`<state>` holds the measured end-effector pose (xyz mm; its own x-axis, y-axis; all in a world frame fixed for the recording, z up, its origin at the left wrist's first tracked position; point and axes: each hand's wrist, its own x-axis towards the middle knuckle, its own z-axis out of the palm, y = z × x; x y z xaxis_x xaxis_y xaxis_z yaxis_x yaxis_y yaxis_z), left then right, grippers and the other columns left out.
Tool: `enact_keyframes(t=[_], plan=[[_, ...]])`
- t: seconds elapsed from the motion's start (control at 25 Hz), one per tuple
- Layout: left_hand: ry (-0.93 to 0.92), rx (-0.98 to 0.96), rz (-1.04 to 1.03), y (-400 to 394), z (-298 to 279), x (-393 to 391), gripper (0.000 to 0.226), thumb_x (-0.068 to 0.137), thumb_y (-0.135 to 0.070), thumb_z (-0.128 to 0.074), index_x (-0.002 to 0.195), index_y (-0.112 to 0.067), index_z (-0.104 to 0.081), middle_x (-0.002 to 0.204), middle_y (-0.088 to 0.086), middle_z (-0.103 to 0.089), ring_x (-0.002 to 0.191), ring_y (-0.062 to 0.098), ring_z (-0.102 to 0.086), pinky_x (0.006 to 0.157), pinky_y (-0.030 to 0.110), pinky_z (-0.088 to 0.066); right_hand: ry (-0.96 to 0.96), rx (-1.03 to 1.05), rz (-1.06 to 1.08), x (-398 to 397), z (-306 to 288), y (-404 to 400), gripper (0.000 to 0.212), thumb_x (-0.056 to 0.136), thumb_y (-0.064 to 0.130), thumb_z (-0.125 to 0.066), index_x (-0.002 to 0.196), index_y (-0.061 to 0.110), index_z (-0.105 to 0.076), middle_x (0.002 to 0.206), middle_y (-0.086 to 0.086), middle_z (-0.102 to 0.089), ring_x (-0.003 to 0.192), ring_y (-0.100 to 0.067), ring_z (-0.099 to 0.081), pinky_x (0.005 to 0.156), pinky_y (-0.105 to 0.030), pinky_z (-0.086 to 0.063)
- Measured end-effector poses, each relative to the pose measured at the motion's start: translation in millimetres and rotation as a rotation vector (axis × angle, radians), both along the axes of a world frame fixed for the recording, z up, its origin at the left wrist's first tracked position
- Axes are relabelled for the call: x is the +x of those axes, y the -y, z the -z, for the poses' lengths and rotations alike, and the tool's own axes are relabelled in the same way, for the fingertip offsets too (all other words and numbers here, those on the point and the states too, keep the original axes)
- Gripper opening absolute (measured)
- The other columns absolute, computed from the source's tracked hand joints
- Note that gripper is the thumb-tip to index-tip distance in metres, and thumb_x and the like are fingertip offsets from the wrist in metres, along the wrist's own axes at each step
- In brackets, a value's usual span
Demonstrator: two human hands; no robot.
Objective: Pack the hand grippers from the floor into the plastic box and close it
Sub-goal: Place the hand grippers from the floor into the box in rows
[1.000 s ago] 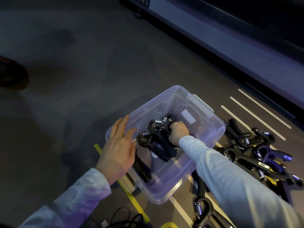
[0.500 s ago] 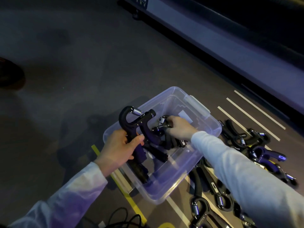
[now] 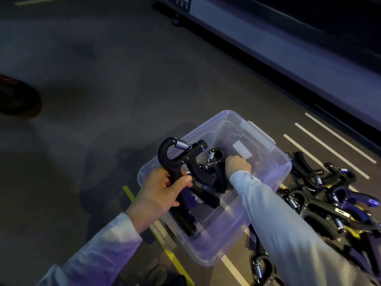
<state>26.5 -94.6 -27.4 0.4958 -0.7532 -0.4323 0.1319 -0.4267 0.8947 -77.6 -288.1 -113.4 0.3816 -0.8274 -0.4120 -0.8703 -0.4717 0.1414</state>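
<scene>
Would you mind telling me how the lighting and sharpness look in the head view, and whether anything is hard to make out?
Head view: dim, with a purplish cast; the floor falls into deep shadow at left. The hand gripper in the left hand reads sharply, its spring glinting. The plastic box shows soft reflections. The floor pile blurs toward the right edge, where the wide lens bends the white lines.

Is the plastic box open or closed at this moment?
Open. The plastic box has no lid on it; the right hand reaches inside among hand grippers. No lid is in view.
</scene>
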Motion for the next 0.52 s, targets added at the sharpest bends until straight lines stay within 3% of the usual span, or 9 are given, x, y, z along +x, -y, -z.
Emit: enact_keyframes(t=[0.12,0.28,0.52], plan=[[-0.012,-0.004,-0.016,1,0,1,0.006,0.087,-0.016,-0.060,0.083,-0.021,-0.059,0.080,-0.001,-0.072,0.077,0.007,-0.066,0.057,0.027,-0.056,0.038,0.032,0.001,4,-8,0,0.037,0.094,0.002,-0.038,0.129,0.000,-0.049,0.133,-0.015,-0.053,0.124,-0.031,-0.051,0.098,-0.037,-0.044],[-0.034,-0.005,-0.027,1,1,0,0.009,0.089,-0.015,-0.059,0.082,-0.020,-0.058,0.083,0.002,-0.071,0.080,0.012,-0.066,0.058,0.027,-0.055,0.124,-0.178,-0.127,4,-30,5,0.026,0.094,-0.001,-0.034,0.118,-0.001,-0.044,0.116,-0.016,-0.061,0.109,-0.033,-0.061,0.083,-0.039,-0.049],[-0.050,-0.005,-0.039,0,1,-1,0.009,0.088,-0.015,-0.059,0.082,-0.020,-0.057,0.084,0.003,-0.071,0.080,0.011,-0.066,0.061,0.030,-0.055,0.005,-0.227,-0.214,-7,-33,5,0.027,0.093,-0.007,-0.034,0.115,-0.001,-0.048,0.113,-0.015,-0.065,0.106,-0.033,-0.064,0.079,-0.040,-0.051]])
